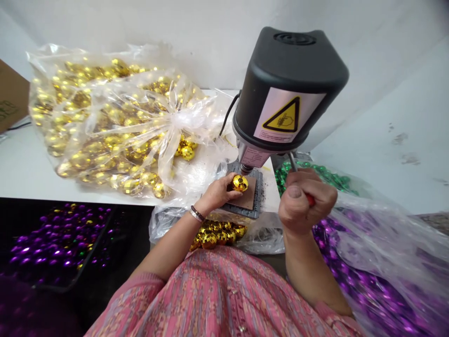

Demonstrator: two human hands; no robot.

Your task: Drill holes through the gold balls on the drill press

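Between the thumb and fingers of my left hand (218, 193) is a shiny gold faceted ball (240, 183). It sits under the chuck (246, 168) of a black bench drill press (286, 79), over a brown board (243, 199) on the dark metal base (258, 189). Whether the drill bit touches the ball is hard to make out. My right hand (307, 199) is wrapped round the drill press's lever handle (293, 161), with a bit of its red grip showing.
A large clear bag of gold balls (105, 126) covers the left of the white table (21, 182). More gold balls (217, 235) lie in plastic at my lap. Purple balls (56, 238) are at lower left. Bags of green balls (315, 173) and purple balls (365, 285) stand right.
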